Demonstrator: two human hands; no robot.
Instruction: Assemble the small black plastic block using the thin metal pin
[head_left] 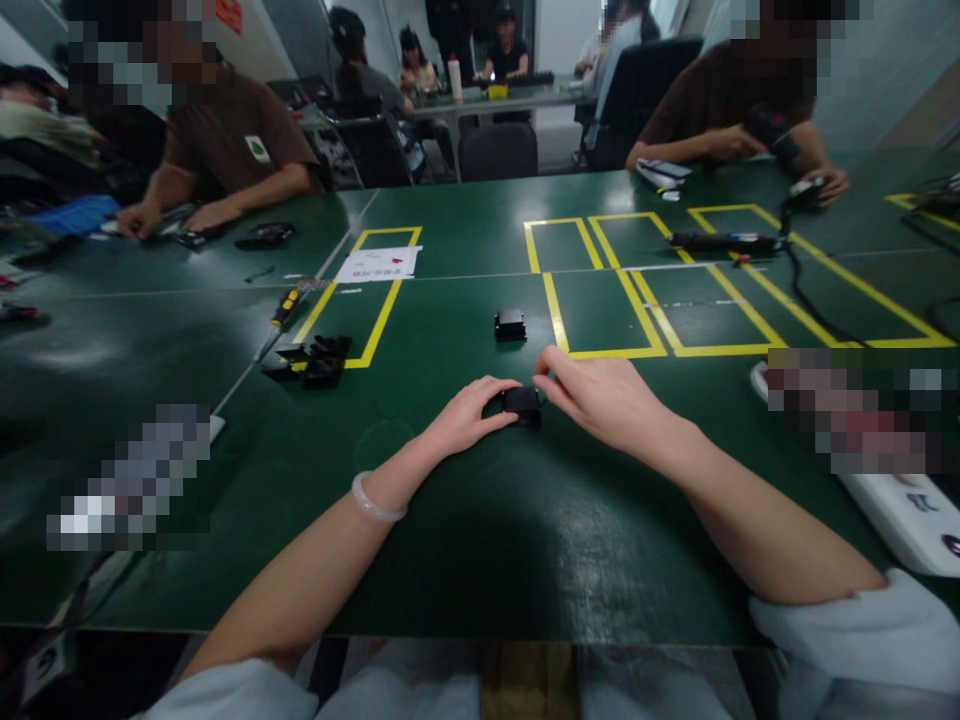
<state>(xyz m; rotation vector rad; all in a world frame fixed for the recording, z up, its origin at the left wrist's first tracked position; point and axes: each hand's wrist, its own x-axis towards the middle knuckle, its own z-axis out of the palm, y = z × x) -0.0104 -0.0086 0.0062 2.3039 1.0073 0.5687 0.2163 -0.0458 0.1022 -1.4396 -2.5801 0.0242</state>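
Note:
A small black block-shaped part [522,404] rests on the green table [465,540] between my two hands. My left hand [469,415], with a pale bracelet at the wrist, has its fingers curled around the part's left side. My right hand [600,395] pinches the part's right upper edge with thumb and fingers. A second, similar black part [510,324] lies alone a little farther away, just left of a yellow-taped box.
Several black parts [311,360] and a yellow-handled screwdriver [283,310] lie to the left by a yellow-taped rectangle with a white paper [379,263]. A black tool with cable [724,241] lies far right. A white object [911,510] sits at my right. Other people work at the far edge.

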